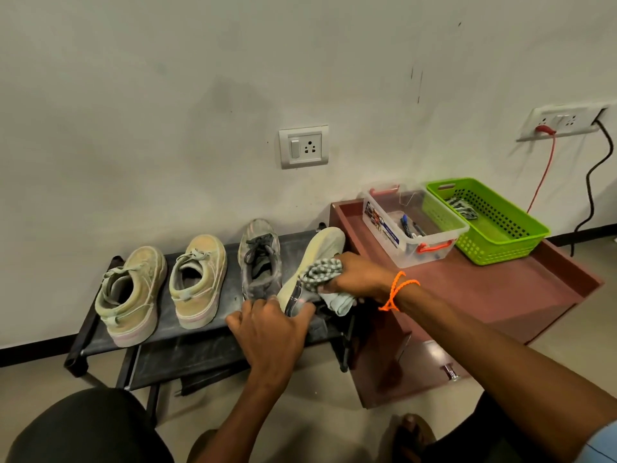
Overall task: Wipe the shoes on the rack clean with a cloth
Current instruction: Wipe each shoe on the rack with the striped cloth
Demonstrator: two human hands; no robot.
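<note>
Shoe (325, 243) number four, tipped sole-up at the right end of the rack (200, 332), looks light with a stiff sole, so we clamp its heel with our left hand (273, 324) while our right hand (359, 277) grips the soft, bunched cloth (322, 272) against its side.

Right hand (359, 279) wipes tilted shoe (320, 259) with cloth (322, 272); left hand (270, 332) apparently steadies heel.

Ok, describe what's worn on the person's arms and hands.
Both forearms are bare, with no sleeves over them and no gloves or rings that I can make out. The right wrist carries an orange cord bracelet, looped in a couple of strands with a knotted tail. The left hand and its wrist carry nothing. A bit of pale blue cloth at the lower right corner may be a garment.
</note>
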